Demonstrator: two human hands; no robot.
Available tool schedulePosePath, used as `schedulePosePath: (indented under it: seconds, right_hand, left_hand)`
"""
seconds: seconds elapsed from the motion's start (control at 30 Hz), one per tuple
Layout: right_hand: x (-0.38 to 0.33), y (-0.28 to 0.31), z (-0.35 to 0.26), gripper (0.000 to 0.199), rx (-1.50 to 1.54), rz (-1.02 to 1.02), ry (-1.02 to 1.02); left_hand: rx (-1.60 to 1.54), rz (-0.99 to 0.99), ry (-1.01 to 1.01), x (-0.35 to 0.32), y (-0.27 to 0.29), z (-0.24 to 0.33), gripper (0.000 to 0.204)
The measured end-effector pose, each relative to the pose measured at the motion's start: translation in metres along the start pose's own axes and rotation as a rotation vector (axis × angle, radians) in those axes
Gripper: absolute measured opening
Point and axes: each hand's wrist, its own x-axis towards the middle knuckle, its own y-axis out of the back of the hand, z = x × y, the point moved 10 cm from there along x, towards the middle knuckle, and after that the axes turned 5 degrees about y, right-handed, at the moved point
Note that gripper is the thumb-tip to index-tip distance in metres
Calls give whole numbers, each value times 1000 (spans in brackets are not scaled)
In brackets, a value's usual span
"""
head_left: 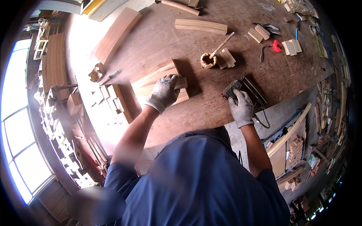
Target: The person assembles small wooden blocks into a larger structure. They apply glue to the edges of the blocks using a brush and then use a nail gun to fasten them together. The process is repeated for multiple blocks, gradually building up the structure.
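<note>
Both my hands wear pale work gloves. My left hand (pixel 164 92) is closed on a small wooden block (pixel 182 83), over a striped wooden board (pixel 152 80) lying flat on the workbench. On the right, my right hand (pixel 241 108) grips a dark pneumatic nail gun (pixel 253 91) near the bench's front edge. A hose fitting (pixel 257 119) shows beside that wrist. Beyond the hands stands a glue-crusted pot (pixel 204 64) with a brush (pixel 223 43) leaning out of it. Small wood pieces (pixel 227 57) touch or nearly touch the pot's right side.
A long curved board (pixel 118 34) and another plank (pixel 201 26) lie toward the back of the workbench (pixel 166 47). A red tape measure (pixel 277 46) sits at the right among small blocks (pixel 292 47). Stacked wood offcuts (pixel 296 148) fill shelving below right. Windows (pixel 22 139) are at the left.
</note>
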Motion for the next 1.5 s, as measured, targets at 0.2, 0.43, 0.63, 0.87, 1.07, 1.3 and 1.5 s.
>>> schedulePosePath:
  seconds: [0.2, 0.43, 0.63, 0.87, 1.07, 1.3, 1.5]
  right_hand:
    - [-15, 13, 10, 63, -107, -36, -54]
    - [-23, -12, 42, 101, -434, -276, -185]
    - [-24, -35, 68, 95, -424, -315, -159]
    - [-14, -20, 64, 74, -236, -284, -107]
    - [15, 35, 5, 44, 87, -275, -115]
    - [25, 17, -37, 28, 492, -316, -13]
    - [28, -14, -46, 28, 541, -329, -40]
  left_hand:
    - [59, 125, -84, -2, 10, 12, 56]
    - [193, -20, -5, 10, -17, 6, 37]
    - [147, 18, -94, -4, -26, 18, 41]
    - [132, -8, -88, -13, -14, 26, 66]
    - [167, -39, -70, -12, -18, 24, 57]
    - [209, -22, -105, -8, -20, 25, 51]
    - [217, -24, -104, -4, -21, 25, 45]
